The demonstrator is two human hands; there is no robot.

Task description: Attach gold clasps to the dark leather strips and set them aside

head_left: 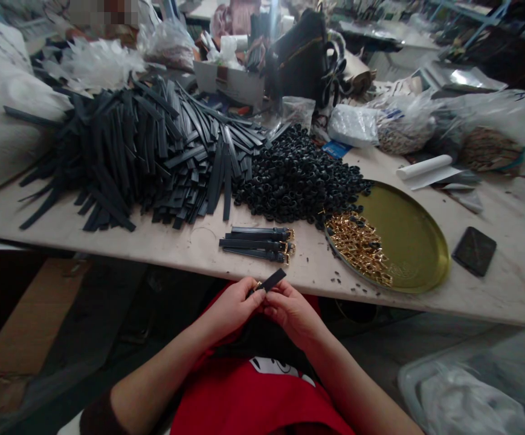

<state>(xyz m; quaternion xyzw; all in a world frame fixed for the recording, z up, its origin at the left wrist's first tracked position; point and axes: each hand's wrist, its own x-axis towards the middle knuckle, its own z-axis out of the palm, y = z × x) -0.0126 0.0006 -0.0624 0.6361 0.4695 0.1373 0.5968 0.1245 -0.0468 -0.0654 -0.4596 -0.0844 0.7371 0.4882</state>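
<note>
My left hand (243,297) is closed on a short black strap (273,280) with a gold buckle (257,286) near its fingers. The strap's flat end points up and to the right. Fingers of my right hand (288,302) are closed on the same strap from the other side, and their tips are partly hidden. Both hands are just in front of the table edge. Beyond them lies a small stack of buckled black straps (253,244), buckles to the right. A round gold-coloured tray (418,241) holds a heap of gold buckles (357,241) at its left side.
Loose black strips (121,145) form a big pile at the left. Next to it rises a heap of small black loops (298,175). A dark flat phone-like object (474,251) lies right of the tray. Plastic bags (407,127) and a white roll (425,167) stand farther back.
</note>
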